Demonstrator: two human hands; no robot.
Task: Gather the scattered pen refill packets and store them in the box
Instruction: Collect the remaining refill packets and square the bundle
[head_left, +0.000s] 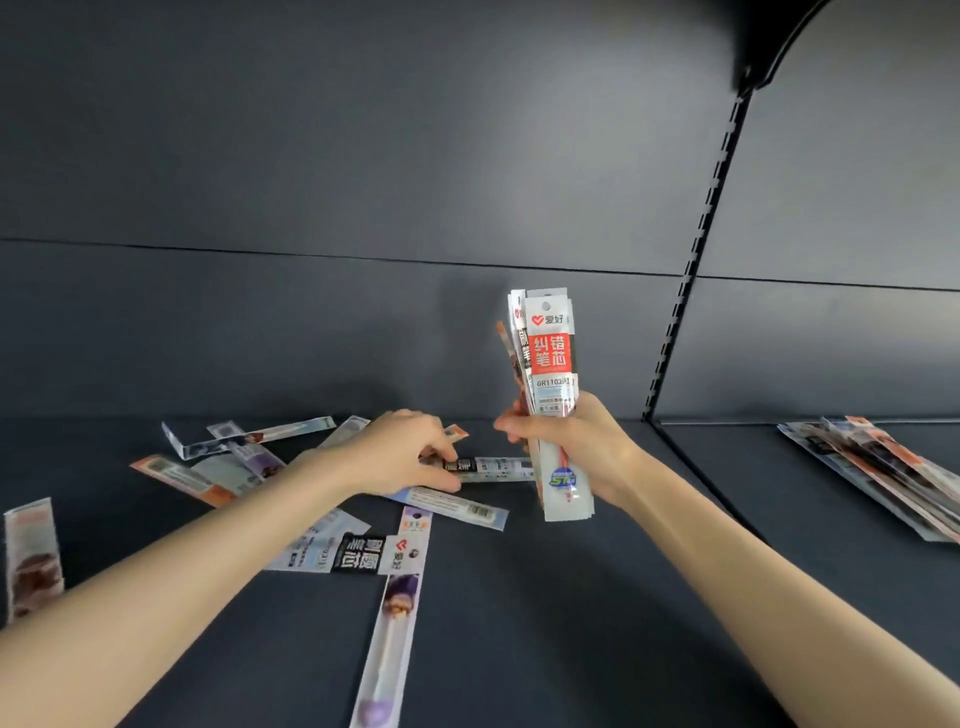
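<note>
Pen refill packets (332, 551) are seen scattered flat on a dark shelf (571, 623), from a brown-printed one (32, 556) at the far left to a long purple one (392, 623) near the middle. Bold white Chinese characters are carried on a black label (360, 555) just beside it. The left hand (400, 452) is laid over the heap, its grip pinched on a black-and-white packet (483, 467) lying flat. A bundle of packets (550, 395) is held upright in the right hand (576, 447), the grip closed around it; "6R1103" is printed under a red panel of Chinese characters, with a heart logo above. Another stack of packets (878, 467) is seen lying on the far right shelf section. No box can be made out.
</note>
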